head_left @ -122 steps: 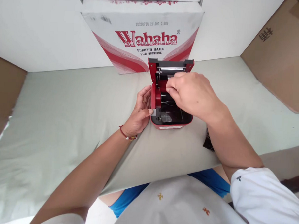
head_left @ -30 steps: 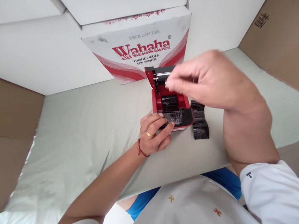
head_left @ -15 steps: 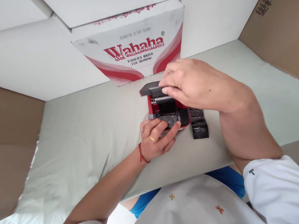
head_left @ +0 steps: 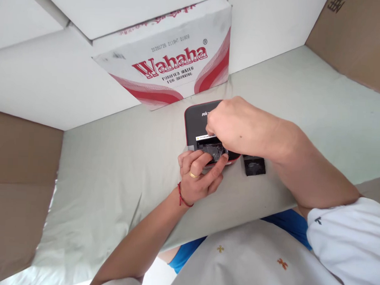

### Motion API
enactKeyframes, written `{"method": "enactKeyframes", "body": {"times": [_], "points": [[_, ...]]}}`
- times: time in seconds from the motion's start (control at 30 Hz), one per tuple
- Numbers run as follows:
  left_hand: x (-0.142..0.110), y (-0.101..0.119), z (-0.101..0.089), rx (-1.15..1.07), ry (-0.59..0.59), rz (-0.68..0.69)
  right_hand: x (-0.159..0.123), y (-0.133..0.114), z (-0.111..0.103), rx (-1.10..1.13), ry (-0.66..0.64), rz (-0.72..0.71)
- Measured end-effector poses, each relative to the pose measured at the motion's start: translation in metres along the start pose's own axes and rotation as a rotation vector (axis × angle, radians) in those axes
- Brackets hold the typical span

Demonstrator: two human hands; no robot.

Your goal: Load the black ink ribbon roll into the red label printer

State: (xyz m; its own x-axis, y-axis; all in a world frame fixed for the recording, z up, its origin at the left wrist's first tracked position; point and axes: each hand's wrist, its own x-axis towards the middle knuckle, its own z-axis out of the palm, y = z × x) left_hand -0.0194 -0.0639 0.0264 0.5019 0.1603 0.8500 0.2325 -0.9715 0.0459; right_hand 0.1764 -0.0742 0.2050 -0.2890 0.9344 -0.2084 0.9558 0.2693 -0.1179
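A small red label printer [head_left: 195, 124] with a dark lid sits on the table near me, its lid down. My right hand [head_left: 241, 130] lies over the lid with fingers curled at its front edge. My left hand [head_left: 199, 176] is at the printer's front, fingers and thumb pinched on a strip of dark film [head_left: 213, 151] that comes out of the slot. A black strip of the same film [head_left: 254, 165] lies on the table just right of the printer.
A white and red Wahaha carton [head_left: 168, 61] stands behind the printer against the white wall. Brown cardboard [head_left: 358, 40] stands at the far right, more cardboard [head_left: 17, 194] at the left. The table is covered with pale green cloth [head_left: 113, 164].
The printer's lid, upright a second ago, has been swung down shut by my right hand. My left hand moved from the printer's left side to its front and keeps the film pinched.
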Motion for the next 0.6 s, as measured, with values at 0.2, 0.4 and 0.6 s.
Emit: {"method": "enactKeyframes", "body": {"times": [0.2,0.4,0.6], "points": [[-0.005,-0.023,-0.012,-0.202,0.120,-0.347,-0.006,0.006,0.004,0.032,0.007,-0.054],[-0.021,-0.071,-0.005,-0.712,0.084,-0.840,-0.011,0.001,0.006,0.041,-0.064,-0.129],[-0.022,-0.077,0.007,-1.034,-0.043,-0.877,-0.010,-0.002,0.006,0.017,-0.134,-0.159]]}}
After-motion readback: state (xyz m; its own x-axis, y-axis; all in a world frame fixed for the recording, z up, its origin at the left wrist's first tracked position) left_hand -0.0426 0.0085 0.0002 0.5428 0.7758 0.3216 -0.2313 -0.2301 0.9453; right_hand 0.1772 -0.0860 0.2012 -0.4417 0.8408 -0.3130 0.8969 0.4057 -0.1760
